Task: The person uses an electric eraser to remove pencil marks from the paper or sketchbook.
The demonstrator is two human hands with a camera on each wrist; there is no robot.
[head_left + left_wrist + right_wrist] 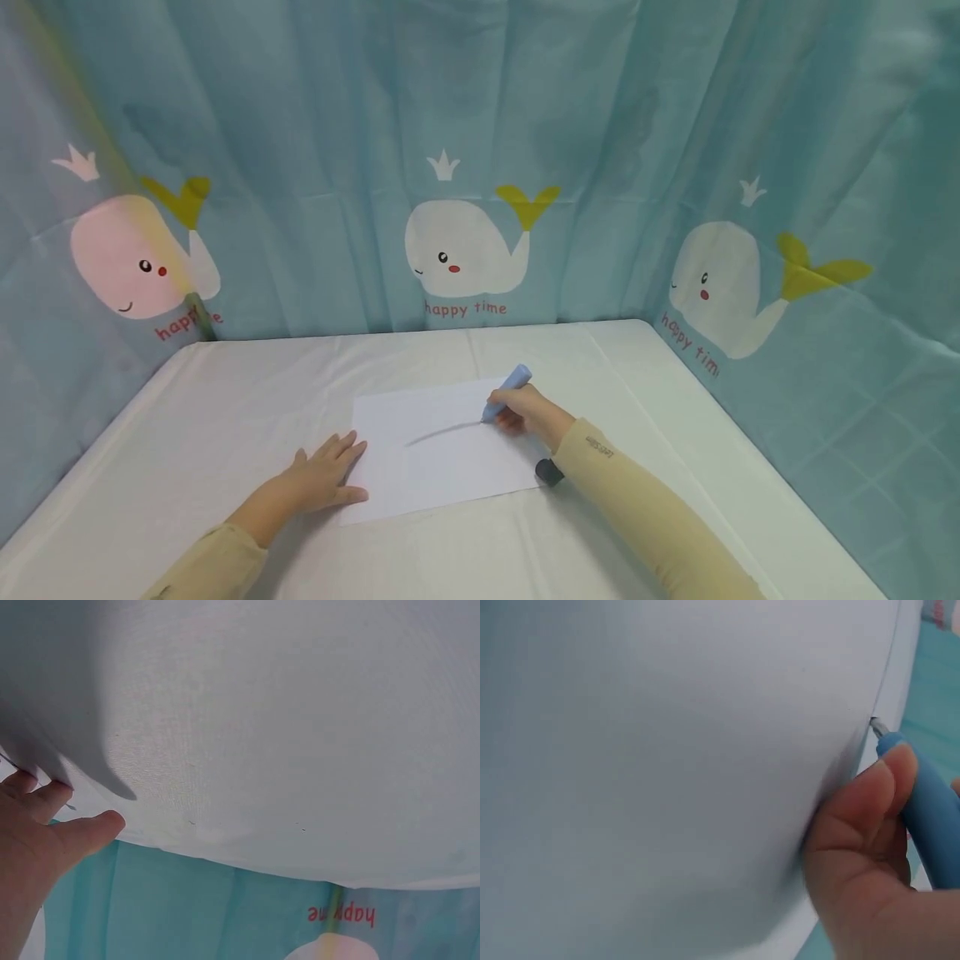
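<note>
A white sheet of paper lies on the white-covered table. My right hand pinches a thick blue pen between thumb and fingers, its tip down at the paper's right half. In the right wrist view, the pen shows a short metallic tip. A thin grey streak runs on the paper leftward from the pen tip. My left hand rests with spread fingers at the sheet's left edge. In the left wrist view, that hand is partly cut off by the frame.
The white tablecloth spreads around the sheet. Blue-green curtains with printed whales stand along the table's back and both sides. A small black round object sits by the right sleeve at the paper's lower right corner.
</note>
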